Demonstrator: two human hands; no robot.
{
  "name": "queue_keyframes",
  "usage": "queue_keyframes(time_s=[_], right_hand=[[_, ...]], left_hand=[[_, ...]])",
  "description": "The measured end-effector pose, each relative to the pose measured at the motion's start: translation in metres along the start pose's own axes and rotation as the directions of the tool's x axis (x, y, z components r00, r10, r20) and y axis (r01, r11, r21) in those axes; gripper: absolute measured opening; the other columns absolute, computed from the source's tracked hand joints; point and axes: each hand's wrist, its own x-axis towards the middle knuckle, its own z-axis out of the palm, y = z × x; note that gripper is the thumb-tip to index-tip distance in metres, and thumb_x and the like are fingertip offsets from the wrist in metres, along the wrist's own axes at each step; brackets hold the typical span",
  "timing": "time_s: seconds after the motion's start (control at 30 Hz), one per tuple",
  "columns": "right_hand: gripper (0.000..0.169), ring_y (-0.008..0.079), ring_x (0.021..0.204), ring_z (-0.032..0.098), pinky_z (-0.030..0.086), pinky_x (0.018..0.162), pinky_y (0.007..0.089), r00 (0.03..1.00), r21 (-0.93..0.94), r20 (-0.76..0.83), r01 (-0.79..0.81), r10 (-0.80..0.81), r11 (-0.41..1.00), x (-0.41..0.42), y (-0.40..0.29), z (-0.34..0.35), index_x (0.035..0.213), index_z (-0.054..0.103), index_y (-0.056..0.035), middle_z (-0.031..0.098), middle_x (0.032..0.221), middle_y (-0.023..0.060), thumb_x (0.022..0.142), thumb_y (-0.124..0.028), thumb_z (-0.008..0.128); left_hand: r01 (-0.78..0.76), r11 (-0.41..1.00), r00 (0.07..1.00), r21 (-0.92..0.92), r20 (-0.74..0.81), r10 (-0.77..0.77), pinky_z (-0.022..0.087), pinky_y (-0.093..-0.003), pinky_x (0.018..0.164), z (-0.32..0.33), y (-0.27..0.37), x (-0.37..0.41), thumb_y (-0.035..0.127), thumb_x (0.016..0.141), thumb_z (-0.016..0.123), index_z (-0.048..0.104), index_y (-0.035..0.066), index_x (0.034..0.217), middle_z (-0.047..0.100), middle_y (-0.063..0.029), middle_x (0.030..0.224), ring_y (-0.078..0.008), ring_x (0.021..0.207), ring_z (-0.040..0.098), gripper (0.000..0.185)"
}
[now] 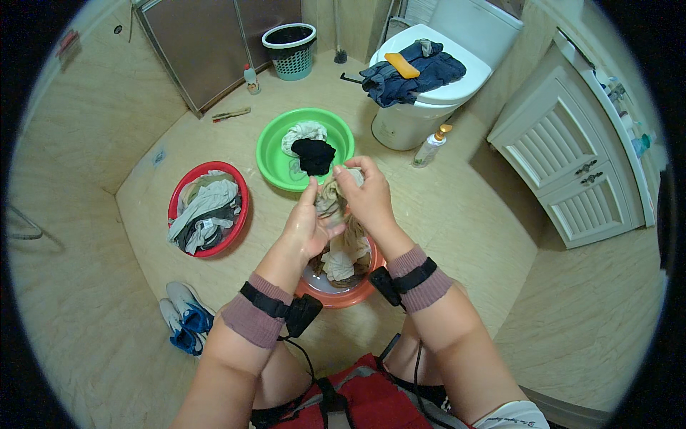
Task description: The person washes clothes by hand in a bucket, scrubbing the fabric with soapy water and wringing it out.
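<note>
My left hand (311, 222) and my right hand (364, 190) both hold a wet, bunched beige cloth (331, 202) in front of me. Its lower end hangs toward an orange basin (343, 301) below. In that basin, more beige and brown fabric (340, 263) lies in water. My left palm faces up under the cloth, while the right fingers grip it from above. Just beyond my hands sits a green basin (266, 153) with a black cloth (314, 156) and a white cloth (305, 131) inside.
A red basin (245, 206) heaped with clothes stands at left, with sneakers (185, 316) nearer me. A pump bottle (429, 150) stands by the toilet (455, 99), whose lid carries jeans (434, 69) and a yellow object (402, 65). A cabinet (568, 150) is at right, a wastebasket (292, 59) behind.
</note>
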Motion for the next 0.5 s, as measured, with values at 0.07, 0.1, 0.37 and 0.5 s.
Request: queue_keyframes(time_s=[0.07, 0.1, 0.37, 0.5], right_hand=[[0.027, 0.0283, 0.081, 0.064, 0.049, 0.073, 0.0370, 0.991, -0.002, 0.071, 0.111, -0.111, 0.994, -0.008, -0.008, -0.002, 0.098, 0.063, -0.0013, 0.067, 0.089, 0.0159, 0.084, -0.024, 0.066], [0.026, 0.0308, 0.082, 0.064, 0.049, 0.074, 0.0379, 0.974, -0.044, 0.123, 0.196, -0.189, 0.980, -0.017, -0.013, -0.003, 0.098, 0.063, -0.0016, 0.066, 0.090, 0.0159, 0.083, -0.023, 0.067], [0.017, 0.0370, 0.078, 0.063, 0.050, 0.067, 0.0423, 0.888, -0.002, 0.195, 0.425, -0.417, 0.905, -0.083, -0.055, 0.003, 0.095, 0.061, -0.0052, 0.063, 0.087, 0.0147, 0.081, -0.015, 0.066], [0.017, 0.0373, 0.068, 0.062, 0.049, 0.058, 0.0475, 0.907, -0.244, 0.169, 0.417, -0.385, 0.875, -0.066, -0.044, 0.010, 0.090, 0.059, -0.0079, 0.063, 0.084, 0.0141, 0.085, -0.025, 0.062]], left_hand=[[-0.018, 0.990, 0.998, -0.142, 0.062, 0.027, 0.042, -0.0506, 0.099, -0.002, 0.001, 0.003, 0.054, 0.094, 0.049, 0.043, 0.013, 0.133, 0.053, -0.0119, 0.127, -0.0262, 0.119, 0.051, 0.057], [-0.023, 0.977, 0.995, -0.214, 0.094, 0.045, 0.041, -0.0524, 0.100, -0.004, 0.002, 0.007, 0.054, 0.094, 0.050, 0.039, 0.014, 0.136, 0.051, -0.0129, 0.129, -0.0269, 0.121, 0.049, 0.059], [-0.101, 0.912, 0.977, -0.398, 0.134, 0.167, 0.056, -0.0391, 0.072, 0.005, 0.021, -0.003, 0.051, 0.091, 0.057, 0.043, 0.015, 0.132, 0.054, -0.0198, 0.118, -0.0310, 0.096, 0.062, 0.056], [-0.001, 0.941, 0.954, -0.339, 0.281, 0.102, 0.052, -0.0356, 0.071, -0.035, -0.005, 0.026, 0.047, 0.095, 0.053, 0.058, 0.015, 0.109, 0.064, -0.0073, 0.098, -0.0198, 0.084, 0.061, 0.035]])
